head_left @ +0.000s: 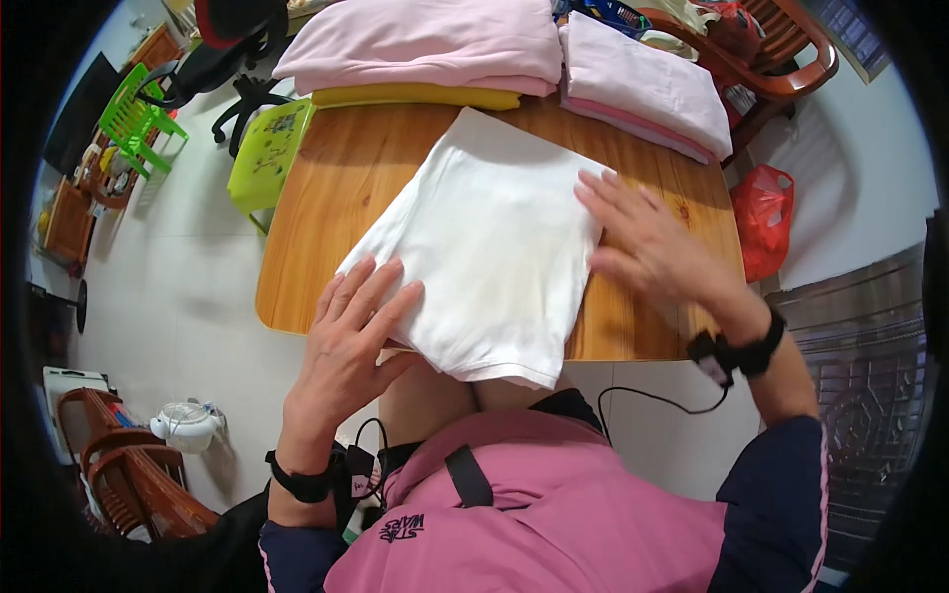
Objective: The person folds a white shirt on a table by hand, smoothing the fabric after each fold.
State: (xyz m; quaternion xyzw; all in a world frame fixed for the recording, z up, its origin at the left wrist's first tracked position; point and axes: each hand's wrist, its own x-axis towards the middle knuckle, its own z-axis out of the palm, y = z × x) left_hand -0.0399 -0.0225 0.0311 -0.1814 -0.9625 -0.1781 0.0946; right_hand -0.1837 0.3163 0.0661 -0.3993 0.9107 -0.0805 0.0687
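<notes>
A folded white cloth garment (494,237) lies flat and slightly askew on the wooden table (326,198), its near end hanging a little over the front edge. My left hand (354,314) rests on its lower left corner, fingers spread and pointing away from me. Over its right edge lies my right hand (643,237), palm down with fingers stretched out, the fingertips touching the upper right corner. Neither hand grips the fabric. What kind of garment it is, I cannot tell.
At the table's far side sit a folded pink stack (425,44) over a yellow cloth (415,96) and a pale pink folded stack (643,84). A red plastic bag (763,222) hangs right of the table. A green stool (267,153) stands left. Cables trail from both wrists.
</notes>
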